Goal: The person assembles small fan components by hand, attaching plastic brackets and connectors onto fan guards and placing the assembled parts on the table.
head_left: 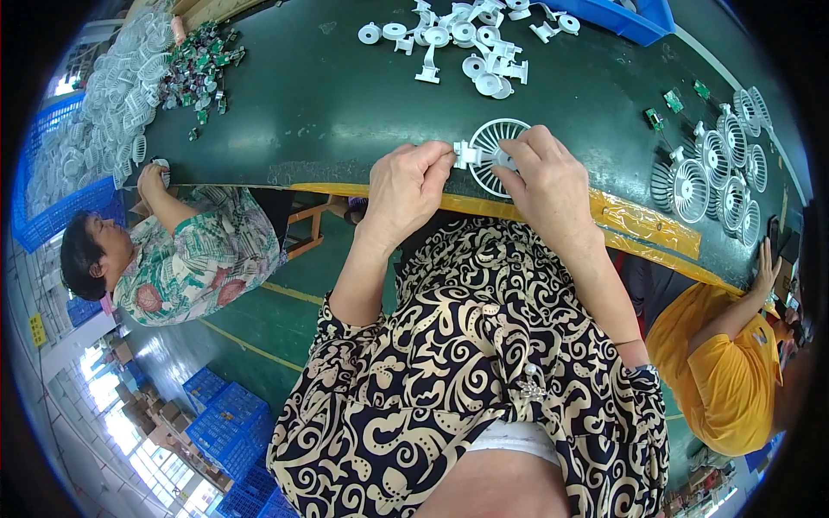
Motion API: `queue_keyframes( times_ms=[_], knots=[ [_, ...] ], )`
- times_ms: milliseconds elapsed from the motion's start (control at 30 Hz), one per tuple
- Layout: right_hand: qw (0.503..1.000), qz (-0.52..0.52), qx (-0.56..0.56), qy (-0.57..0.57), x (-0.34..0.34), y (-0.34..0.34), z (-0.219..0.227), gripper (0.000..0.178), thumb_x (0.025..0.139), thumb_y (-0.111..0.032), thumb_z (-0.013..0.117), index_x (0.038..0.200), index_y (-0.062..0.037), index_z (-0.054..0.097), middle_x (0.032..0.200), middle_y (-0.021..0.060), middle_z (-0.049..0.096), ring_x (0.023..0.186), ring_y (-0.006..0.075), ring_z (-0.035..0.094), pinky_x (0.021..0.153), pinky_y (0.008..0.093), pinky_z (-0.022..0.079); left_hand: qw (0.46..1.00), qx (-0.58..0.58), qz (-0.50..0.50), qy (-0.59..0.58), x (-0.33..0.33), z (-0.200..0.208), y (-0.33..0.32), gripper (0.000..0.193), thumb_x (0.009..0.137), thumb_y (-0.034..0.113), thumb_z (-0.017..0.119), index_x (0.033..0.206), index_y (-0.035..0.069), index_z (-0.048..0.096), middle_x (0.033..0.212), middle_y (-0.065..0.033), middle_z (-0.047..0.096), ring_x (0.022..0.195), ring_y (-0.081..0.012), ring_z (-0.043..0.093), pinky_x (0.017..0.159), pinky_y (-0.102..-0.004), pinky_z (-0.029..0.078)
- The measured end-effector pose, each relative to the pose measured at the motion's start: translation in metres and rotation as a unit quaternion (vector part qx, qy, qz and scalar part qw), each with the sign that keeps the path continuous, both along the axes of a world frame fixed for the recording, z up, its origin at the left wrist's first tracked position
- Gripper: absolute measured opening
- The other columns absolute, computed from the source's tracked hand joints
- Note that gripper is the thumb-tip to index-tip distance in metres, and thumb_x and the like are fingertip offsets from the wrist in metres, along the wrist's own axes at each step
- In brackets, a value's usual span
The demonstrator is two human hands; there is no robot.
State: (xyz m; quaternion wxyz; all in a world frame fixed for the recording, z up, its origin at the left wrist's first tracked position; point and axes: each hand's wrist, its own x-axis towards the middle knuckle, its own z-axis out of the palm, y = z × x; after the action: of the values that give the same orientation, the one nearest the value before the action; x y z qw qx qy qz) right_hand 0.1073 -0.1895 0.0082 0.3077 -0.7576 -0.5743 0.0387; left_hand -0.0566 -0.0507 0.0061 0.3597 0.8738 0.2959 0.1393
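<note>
Head view showed the left hand (406,186) pinching a small white clip (466,154) against the round white fan grille (496,155), which the right hand (544,177) gripped at the green table (302,104) edge to steady it

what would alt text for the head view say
A person's left hand and right hand press a small white bracket onto a round white fan grille at a dark green table's edge. More white parts lie beyond; coworkers sit either side.
</note>
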Motion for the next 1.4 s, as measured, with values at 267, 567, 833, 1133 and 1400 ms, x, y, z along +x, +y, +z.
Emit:
queue_keyframes(
  times_ms=[267,567,833,1133,1400],
  knots=[
    [0.994,0.009,-0.095,-0.059,-0.003,0.012,0.011,0.008,0.08,-0.01,0.07,0.079,-0.0032,0.065,0.092,0.0116,0.058,0.087,0.0274,0.066,0.069,0.0387,0.057,1.0,-0.001,0.016,0.012,0.002,0.0,-0.003,0.02,0.099,0.025,0.06,0.094,0.008,0.069,0.071,-0.0122,0.064,0.07,-0.0337,0.063,0.065,-0.0454,0.049],
    [0.997,0.022,-0.062,-0.032,-0.001,0.012,0.005,0.01,0.079,-0.01,0.07,0.081,-0.0012,0.064,0.091,0.0129,0.057,0.086,0.0292,0.066,0.069,0.0411,0.057,0.998,0.0,0.062,0.031,0.02,0.006,-0.013,0.057,0.096,0.039,0.063,0.125,-0.009,0.054,0.07,-0.0128,0.067,0.07,-0.0334,0.068,0.066,-0.0458,0.052],
    [0.999,0.028,-0.019,-0.01,0.003,0.012,0.004,0.011,0.079,-0.008,0.07,0.082,-0.0005,0.063,0.091,0.0126,0.056,0.086,0.0298,0.065,0.071,0.0411,0.056,0.998,0.038,0.052,-0.023,0.026,-0.008,-0.019,0.049,0.095,0.019,0.063,0.131,-0.009,0.045,0.067,-0.0107,0.062,0.065,-0.0332,0.065,0.063,-0.0459,0.05],
    [0.999,-0.009,-0.03,-0.029,-0.001,0.003,0.01,0.027,0.081,-0.024,0.077,0.094,-0.0019,0.069,0.097,0.0102,0.061,0.091,0.0269,0.066,0.075,0.0375,0.057,0.997,0.035,0.038,-0.05,0.03,-0.006,-0.017,0.037,0.094,0.022,0.066,0.123,0.0,0.057,0.072,-0.0118,0.063,0.068,-0.0324,0.065,0.064,-0.0447,0.05],
    [0.999,-0.024,-0.019,0.027,0.043,-0.028,0.015,0.044,0.08,-0.032,0.083,0.11,-0.0019,0.07,0.119,0.0138,0.065,0.105,0.0341,0.066,0.087,0.041,0.055,0.981,-0.036,0.11,-0.156,0.0,-0.009,0.014,0.025,0.096,0.012,0.068,0.119,0.004,0.068,0.097,-0.0057,0.066,0.078,-0.0121,0.061,0.068,-0.0261,0.051]
  ],
)
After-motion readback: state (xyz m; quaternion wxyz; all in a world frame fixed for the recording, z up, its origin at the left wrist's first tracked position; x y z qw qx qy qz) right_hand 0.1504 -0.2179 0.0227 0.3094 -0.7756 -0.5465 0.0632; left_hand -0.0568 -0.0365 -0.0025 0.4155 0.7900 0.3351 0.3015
